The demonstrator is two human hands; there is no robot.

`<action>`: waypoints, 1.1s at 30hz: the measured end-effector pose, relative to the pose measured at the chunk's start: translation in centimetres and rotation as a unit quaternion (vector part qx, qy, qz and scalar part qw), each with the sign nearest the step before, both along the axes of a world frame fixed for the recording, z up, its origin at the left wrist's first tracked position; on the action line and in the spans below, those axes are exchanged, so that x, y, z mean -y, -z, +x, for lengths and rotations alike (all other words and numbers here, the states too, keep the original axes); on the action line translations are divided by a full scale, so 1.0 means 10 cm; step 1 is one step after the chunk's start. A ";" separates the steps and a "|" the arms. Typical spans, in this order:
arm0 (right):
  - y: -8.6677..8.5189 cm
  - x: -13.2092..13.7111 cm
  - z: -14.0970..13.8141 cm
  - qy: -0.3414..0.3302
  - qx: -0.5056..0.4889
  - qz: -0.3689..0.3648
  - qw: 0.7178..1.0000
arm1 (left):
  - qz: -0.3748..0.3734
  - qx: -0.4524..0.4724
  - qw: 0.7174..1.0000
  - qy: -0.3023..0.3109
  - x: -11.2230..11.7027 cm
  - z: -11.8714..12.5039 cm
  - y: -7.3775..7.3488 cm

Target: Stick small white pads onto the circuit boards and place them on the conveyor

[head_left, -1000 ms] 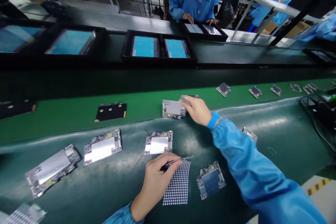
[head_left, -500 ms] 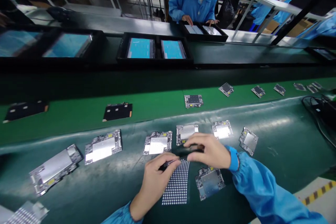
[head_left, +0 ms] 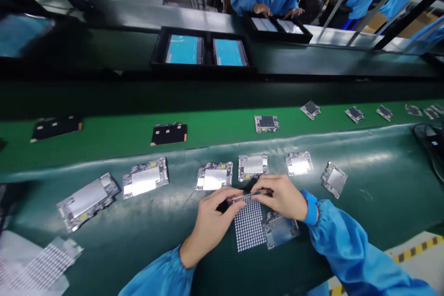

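A slim tool (head_left: 242,197) is pinched in the left hand (head_left: 214,216), right over the far end of the dotted sheet (head_left: 249,227); close by, the right hand (head_left: 283,198) is curled, its grip impossible to tell.

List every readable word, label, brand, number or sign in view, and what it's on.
No text is readable.
Circuit boards: yellow patches, any print too small to read.
Dotted sheet: pale round dots, no characters can be made out.
Blue panels in the black tray: any print too small or blurred.
Striped floor marking: black and yellow, no words visible.
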State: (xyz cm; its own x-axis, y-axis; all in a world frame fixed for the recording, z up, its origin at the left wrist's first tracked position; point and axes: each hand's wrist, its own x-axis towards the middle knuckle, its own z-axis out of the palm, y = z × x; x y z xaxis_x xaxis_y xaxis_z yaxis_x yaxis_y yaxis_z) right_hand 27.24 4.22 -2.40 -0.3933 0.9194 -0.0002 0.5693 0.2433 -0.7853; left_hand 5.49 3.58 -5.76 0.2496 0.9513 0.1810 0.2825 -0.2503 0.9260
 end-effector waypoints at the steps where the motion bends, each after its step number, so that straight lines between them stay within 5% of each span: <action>1: 0.00 0.01 0.01 0.001 -0.002 -0.001 1.000 | -0.001 0.001 1.000 -0.001 0.00 0.01 0.00; 14: -0.03 0.07 0.09 0.007 -0.020 -0.015 1.000 | -0.037 0.001 0.999 -0.022 0.04 0.02 0.03; 19: -0.18 0.03 0.18 0.090 -0.155 0.026 0.984 | -0.039 0.006 0.999 -0.024 0.05 0.03 0.05; 23: -0.21 0.02 0.08 0.086 -0.242 -0.078 0.963 | -0.041 0.012 0.999 -0.023 0.06 0.04 0.04; 28: -0.18 0.05 -0.12 0.080 -0.362 -0.210 0.905 | -0.023 0.025 0.999 -0.012 0.05 0.04 0.04; 33: -0.21 0.05 -0.20 0.132 -0.284 -0.164 0.935 | -0.018 0.036 0.999 -0.006 0.05 0.04 0.05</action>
